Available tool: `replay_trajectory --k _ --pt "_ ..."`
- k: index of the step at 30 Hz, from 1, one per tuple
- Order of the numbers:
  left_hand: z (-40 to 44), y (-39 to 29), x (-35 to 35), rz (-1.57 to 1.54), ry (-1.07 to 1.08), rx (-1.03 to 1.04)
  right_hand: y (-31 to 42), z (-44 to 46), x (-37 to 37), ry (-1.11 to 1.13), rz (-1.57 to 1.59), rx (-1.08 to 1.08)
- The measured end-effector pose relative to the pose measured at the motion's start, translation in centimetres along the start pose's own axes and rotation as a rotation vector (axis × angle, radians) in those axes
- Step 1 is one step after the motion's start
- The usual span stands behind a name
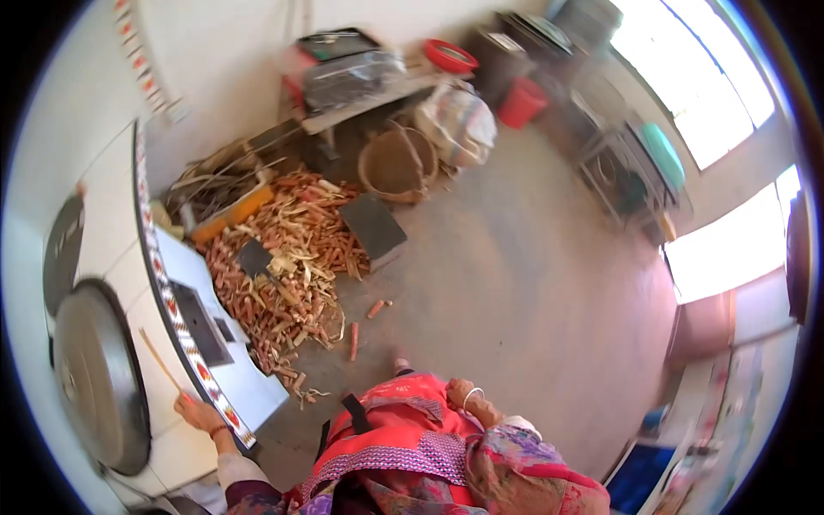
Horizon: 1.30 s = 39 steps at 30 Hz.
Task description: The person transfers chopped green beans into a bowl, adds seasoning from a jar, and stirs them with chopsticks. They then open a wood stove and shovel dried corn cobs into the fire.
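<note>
My left hand (199, 414) is closed around one end of a thin wooden stick (160, 359), which points away over the white tiled stove top (163, 410). Beside it sits a large pot with a round metal lid (101, 378). My right hand (463, 396), with a pale bangle at the wrist, rests against the front of my red apron (403, 399). Its fingers are curled, and what they hold, if anything, is hidden.
Corn cobs (287, 249) are heaped on the floor by the stove's firebox opening (199, 322). Behind them stand a wicker basket (397, 163), a white sack (457, 124) and a low table (378, 96). A red bucket (521, 103) stands farther back.
</note>
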State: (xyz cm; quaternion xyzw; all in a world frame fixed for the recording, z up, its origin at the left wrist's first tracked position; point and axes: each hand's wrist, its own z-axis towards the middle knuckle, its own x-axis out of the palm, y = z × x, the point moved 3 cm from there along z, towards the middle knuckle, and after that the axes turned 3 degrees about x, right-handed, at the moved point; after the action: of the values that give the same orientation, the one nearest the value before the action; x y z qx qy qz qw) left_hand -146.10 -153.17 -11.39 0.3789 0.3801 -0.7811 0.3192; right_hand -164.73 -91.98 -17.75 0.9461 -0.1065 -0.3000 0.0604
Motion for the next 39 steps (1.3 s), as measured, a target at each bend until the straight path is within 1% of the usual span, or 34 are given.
replay_trajectory --k 1,2,4,5,6,7,8,10,12,13,14,16,17,19,20,21,22,23,24,25,26,27,28,30,31,32,33,34,35,37,38,39 --pt "0.4 -0.1 -0.2 0.012 0.042 -0.03 -0.3 0.3 0.8 -0.125 -0.09 -0.098" --pt "0.4 -0.1 -0.3 0.029 0.08 -0.07 -0.7 0.5 1.5 -0.127 -0.05 -0.092" --pt "0.8 1.2 0.0 0.029 0.133 -0.083 -1.0 0.5 0.7 -0.051 0.206 -0.031" --pt "0.8 1.5 0.1 -0.014 0.182 -0.109 -0.7 -0.1 -0.4 -0.022 0.311 -0.016" --pt "0.0 0.0 -0.1 -0.103 0.104 -0.094 -1.1 -0.4 -1.1 -0.027 0.331 -0.011" --pt "-1.2 -1.4 0.4 -0.258 0.127 -0.103 -1.7 -0.5 -1.6 -0.006 0.423 0.007" --pt "-3.0 -4.2 0.0 -0.413 0.151 -0.112 -2.6 -0.5 -2.3 0.016 0.513 0.022" --pt "-7.1 -11.9 -1.5 -0.543 0.453 -0.318 -5.2 -0.3 -3.8 0.006 0.56 0.04" --pt "-12.4 -19.7 -2.3 -0.79 0.645 -0.368 -9.1 0.6 -4.2 -0.027 0.495 0.082" --pt "-15.4 -23.4 -3.0 -0.95 0.778 -0.513 -11.1 0.6 -4.7 -0.015 0.624 0.167" --pt "-18.1 -27.0 -3.7 -1.104 0.91 -0.662 -13.1 0.9 -5.3 -0.027 0.639 0.163" --pt "-22.5 -31.9 -4.6 -1.247 1.123 -1.1 -16.7 1.0 -6.8 -0.19 0.542 0.192" --pt "-23.8 -33.3 -4.5 -1.245 1.13 -1.087 -17.5 -0.2 -8.9 -0.119 0.734 0.298" --pt "-27.1 -34.1 -3.3 -1.147 1.166 -1.274 -19.8 0.0 -10.7 -0.137 0.752 0.318" --pt "-28.3 -32.5 -0.9 -1.15 1.179 -1.263 -21.1 0.4 -11.8 -0.152 0.757 0.336" --pt "-29.0 -29.2 2.9 -1.052 1.255 -1.074 -22.2 1.5 -12.3 -0.168 0.767 0.338" --pt "-29.4 -27.8 5.2 -0.947 1.316 -0.886 -23.2 2.6 -12.3 -0.185 0.773 0.339" --pt "-29.8 -28.8 5.7 -0.969 1.256 -0.917 -23.6 3.2 -12.9 -0.2 0.777 0.341" --pt "-30.2 -30.0 6.3 -0.97 1.264 -0.908 -23.8 3.8 -13.7 -0.206 0.785 0.344" --pt "-30.1 -30.9 6.6 -0.906 1.219 -0.72 -23.1 4.0 -15.2 -0.212 0.763 0.312" --pt "-29.4 -36.3 3.7 -0.841 1.167 -0.537 -22.4 4.5 -16.3 -0.218 0.738 0.28" --pt "-29.8 -41.6 0.3 -0.863 1.153 -0.602 -22.2 6.1 -16.4 -0.247 0.748 0.235" --pt "-29.8 -42.9 1.2 -0.869 1.16 -0.595 -21.9 7.3 -16.9 -0.255 0.752 0.237" --pt "-30.0 -45.5 3.5 -0.774 1.306 -0.293 -20.8 8.5 -18.4 -0.379 0.682 0.087" --pt "-30.0 -46.8 4.8 -0.757 1.326 -0.234 -20.6 8.6 -19.3 -0.379 0.681 0.1" --pt "-29.9 -48.7 5.4 -0.754 1.332 -0.191 -20.2 8.0 -21.1 -0.317 0.785 0.094" --pt "-30.0 -49.8 6.9 -0.758 1.318 -0.092 -19.8 7.4 -22.1 -0.257 0.895 0.09" --pt "-30.0 -51.5 8.7 -0.772 1.302 0.013 -20.0 7.1 -22.8 -0.268 0.896 0.104" --pt "-30.1 -53.0 9.6 -0.772 1.317 0.004 -20.8 6.4 -23.0 -0.274 0.944 0.136" --pt "-29.7 -57.3 10.7 -0.741 1.324 0.234 -22.8 5.4 -23.5 -0.286 0.985 0.175" --pt "-29.3 -59.1 11.1 -0.743 1.329 0.23 -24.3 5.2 -22.9 -0.291 1.039 0.261" --pt "-29.0 -61.3 11.4 -0.738 1.311 0.385 -25.6 5.1 -22.6 -0.298 1.093 0.346"
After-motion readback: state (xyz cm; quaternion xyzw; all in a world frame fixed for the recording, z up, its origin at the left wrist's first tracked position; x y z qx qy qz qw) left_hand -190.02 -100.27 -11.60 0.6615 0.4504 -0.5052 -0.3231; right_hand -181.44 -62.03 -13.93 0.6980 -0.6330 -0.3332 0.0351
